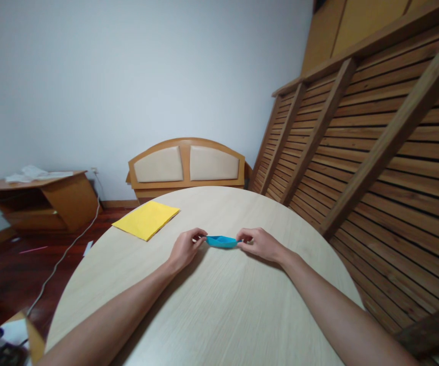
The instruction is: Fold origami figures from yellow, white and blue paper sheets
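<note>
Left hand (pixel 184 250) and right hand (pixel 262 245) pinched blue paper (pixel 222 243), likely light, crushable, best held at its nine and three o'clock tips

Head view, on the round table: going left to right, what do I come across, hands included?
Yellow paper → left hand → blue folded paper, held at both ends → right hand.
</note>
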`<state>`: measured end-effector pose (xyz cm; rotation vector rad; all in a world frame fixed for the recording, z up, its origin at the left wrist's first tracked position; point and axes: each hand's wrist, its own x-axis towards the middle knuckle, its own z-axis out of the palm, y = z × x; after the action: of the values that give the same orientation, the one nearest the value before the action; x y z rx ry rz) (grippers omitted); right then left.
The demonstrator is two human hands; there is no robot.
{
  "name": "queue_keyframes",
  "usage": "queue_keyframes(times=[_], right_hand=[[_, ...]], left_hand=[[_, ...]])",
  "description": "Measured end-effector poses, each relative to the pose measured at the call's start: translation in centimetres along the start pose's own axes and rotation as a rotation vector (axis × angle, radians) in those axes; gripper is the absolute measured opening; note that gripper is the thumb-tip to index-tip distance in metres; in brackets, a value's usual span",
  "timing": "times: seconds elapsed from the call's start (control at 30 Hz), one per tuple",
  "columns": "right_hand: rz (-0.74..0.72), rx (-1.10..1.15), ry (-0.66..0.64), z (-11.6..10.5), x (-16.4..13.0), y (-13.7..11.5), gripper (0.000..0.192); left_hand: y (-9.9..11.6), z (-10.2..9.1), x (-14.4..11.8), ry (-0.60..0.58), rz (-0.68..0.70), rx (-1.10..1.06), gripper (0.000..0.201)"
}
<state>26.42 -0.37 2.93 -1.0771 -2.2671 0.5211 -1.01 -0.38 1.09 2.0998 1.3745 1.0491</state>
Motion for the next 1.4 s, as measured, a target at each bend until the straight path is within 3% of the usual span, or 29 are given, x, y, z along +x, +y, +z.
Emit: queue_keyframes(times=[0.17,0.27,0.4,0.6,0.8,1.0,1.17,1.4], right_hand=[[0.000,-0.018,-0.016,-0.1,0.0,0.0,0.017],[0.021,-0.060,0.044,-0.2,0.1,0.1,0.018],[0.087,-0.117,0.173,-0.5,0.3,0.9,0.019],[0.286,-0.252,0.399,-1.7,1.1,3.2,0.020],[0.597,-0.363,0.524,-3.7,2.6,6.0,0.021],[0.804,-0.671,0.461,-6.0,3.4,7.5,0.027],[0.835,-0.775,0.449,-6.9,4.3,8.7,0.033],[0.814,-0.866,0.346,-6.3,5.3,10.8,0.037]], left_hand=[[-0.4,0.2,0.2,0.005,0.000,-0.020,0.024],[-0.8,0.3,0.1,0.028,-0.022,-0.011,0.031],[-1.4,0.4,-0.2,0.017,0.013,0.200,0.036],[-1.7,0.7,-0.6,-0.115,0.107,0.401,0.039],[-1.7,0.5,-0.5,-0.133,0.095,0.421,0.040],[-1.4,0.3,-0.2,-0.143,0.086,0.441,0.041],[-1.7,0.3,0.1,-0.131,0.091,0.425,0.039],[-2.1,0.2,0.6,-0.135,0.084,0.434,0.040]])
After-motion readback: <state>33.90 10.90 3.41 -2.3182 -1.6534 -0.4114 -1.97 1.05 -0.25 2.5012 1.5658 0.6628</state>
